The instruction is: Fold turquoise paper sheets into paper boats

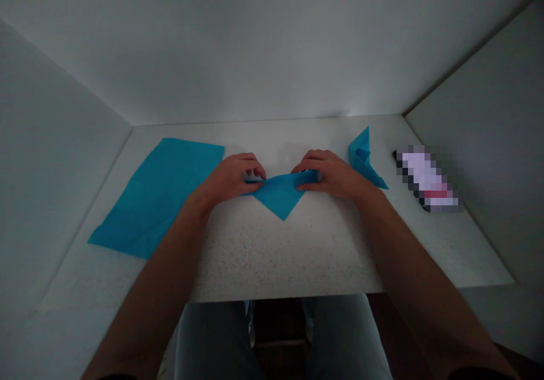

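A blue paper folded into a downward-pointing triangle (280,195) lies on the white speckled table (272,249) in the middle. My left hand (232,177) presses its fingertips down on the triangle's left upper edge, fingers curled. My right hand (331,173) pinches the right upper corner of the same paper, fingers closed on it. Both forearms reach in from the near edge.
A flat stack of blue paper sheets (159,195) lies at the left of the table. A folded blue paper shape (363,159) stands behind my right hand. A dark blurred object (427,178) lies at the right. White walls enclose the table on three sides.
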The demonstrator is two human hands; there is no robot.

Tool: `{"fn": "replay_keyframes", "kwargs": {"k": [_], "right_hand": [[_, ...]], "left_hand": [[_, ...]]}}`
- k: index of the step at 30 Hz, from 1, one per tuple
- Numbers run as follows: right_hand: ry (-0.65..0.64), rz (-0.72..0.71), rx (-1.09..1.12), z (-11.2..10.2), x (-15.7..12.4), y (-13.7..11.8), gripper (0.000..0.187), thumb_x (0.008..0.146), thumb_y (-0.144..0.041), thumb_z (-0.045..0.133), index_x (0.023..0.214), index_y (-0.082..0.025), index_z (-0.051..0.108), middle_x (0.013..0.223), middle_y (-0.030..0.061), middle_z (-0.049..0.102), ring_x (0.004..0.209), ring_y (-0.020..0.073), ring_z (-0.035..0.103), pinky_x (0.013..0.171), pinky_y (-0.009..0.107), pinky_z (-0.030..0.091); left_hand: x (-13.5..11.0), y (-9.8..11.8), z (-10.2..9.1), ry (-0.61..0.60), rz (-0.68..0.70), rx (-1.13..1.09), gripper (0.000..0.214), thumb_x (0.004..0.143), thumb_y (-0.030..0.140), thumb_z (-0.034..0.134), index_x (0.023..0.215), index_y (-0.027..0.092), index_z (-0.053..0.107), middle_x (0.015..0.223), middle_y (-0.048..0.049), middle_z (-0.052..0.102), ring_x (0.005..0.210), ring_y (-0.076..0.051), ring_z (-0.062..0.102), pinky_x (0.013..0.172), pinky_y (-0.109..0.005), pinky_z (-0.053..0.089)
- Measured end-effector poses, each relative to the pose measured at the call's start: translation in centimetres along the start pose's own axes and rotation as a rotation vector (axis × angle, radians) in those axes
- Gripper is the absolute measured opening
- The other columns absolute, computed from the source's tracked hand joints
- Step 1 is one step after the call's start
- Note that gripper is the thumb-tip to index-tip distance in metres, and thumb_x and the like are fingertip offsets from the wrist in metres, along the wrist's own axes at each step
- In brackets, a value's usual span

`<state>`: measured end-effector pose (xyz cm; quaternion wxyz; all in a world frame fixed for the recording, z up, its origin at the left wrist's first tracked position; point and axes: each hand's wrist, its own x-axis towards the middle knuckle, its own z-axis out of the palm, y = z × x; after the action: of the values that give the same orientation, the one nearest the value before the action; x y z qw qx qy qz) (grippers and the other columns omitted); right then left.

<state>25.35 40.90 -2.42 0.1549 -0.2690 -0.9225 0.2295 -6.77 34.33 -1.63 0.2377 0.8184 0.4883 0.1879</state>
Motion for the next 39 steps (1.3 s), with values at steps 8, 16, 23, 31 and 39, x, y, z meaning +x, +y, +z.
{"fn": "replay_keyframes", "kwargs": {"k": [8, 16, 23, 31, 39], "right_hand": [[-0.077, -0.033, 0.027, -0.1, -0.2, -0.1, 0.035, 0.099, -0.061, 0.077, 0.102, -0.029, 0.089, 0.103, 0.0074, 0.078, 0.086, 0.0250, 0.073, 0.088, 0.043, 0.053], [-0.100, -0.021, 0.074, 0.2, 0.1, 0.7, 0.020, 0.102, -0.040, 0.074, 0.100, -0.023, 0.084, 0.101, 0.0077, 0.080, 0.088, 0.0227, 0.073, 0.085, 0.037, 0.051], [-0.071, 0.088, 0.086, -0.6, -0.6, 1.3, 0.017, 0.097, -0.041, 0.082, 0.098, -0.024, 0.084, 0.102, 0.0079, 0.077, 0.092, 0.0243, 0.072, 0.084, 0.038, 0.051], [-0.068, 0.175, 0.082, -0.6, -0.8, 1.6, 0.021, 0.093, -0.042, 0.085, 0.105, -0.024, 0.083, 0.101, 0.0071, 0.074, 0.084, 0.0220, 0.069, 0.080, 0.037, 0.051], [-0.058, 0.158, 0.054, -0.2, -0.4, 1.2, 0.028, 0.094, -0.049, 0.084, 0.105, -0.023, 0.082, 0.100, 0.0075, 0.073, 0.083, 0.0225, 0.068, 0.078, 0.037, 0.050]], "left_hand": [[-0.3, 0.8, -0.1, -0.080, 0.023, -0.059, 0.034, 0.094, 0.058, 0.081, 0.088, 0.025, 0.084, 0.092, -0.0046, 0.079, 0.083, -0.021, 0.072, 0.077, -0.036, 0.052], [0.0, -0.5, 0.0, -0.071, -0.126, -0.009, 0.028, 0.084, 0.043, 0.093, 0.100, 0.022, 0.083, 0.086, -0.0014, 0.076, 0.073, -0.015, 0.068, 0.072, -0.029, 0.050], [-0.4, -2.1, -0.9, -0.042, -0.150, 0.037, 0.030, 0.082, 0.048, 0.095, 0.089, 0.021, 0.083, 0.092, -0.0040, 0.074, 0.079, -0.017, 0.065, 0.072, -0.030, 0.046], [-0.6, -2.0, -1.2, -0.064, -0.102, 0.069, 0.036, 0.084, 0.051, 0.091, 0.104, 0.023, 0.084, 0.100, -0.0043, 0.071, 0.083, -0.018, 0.063, 0.076, -0.030, 0.047], [0.4, 1.6, 1.6, -0.032, -0.080, 0.112, 0.035, 0.090, 0.046, 0.091, 0.112, 0.022, 0.080, 0.112, -0.0059, 0.071, 0.093, -0.022, 0.067, 0.083, -0.034, 0.051]]}}
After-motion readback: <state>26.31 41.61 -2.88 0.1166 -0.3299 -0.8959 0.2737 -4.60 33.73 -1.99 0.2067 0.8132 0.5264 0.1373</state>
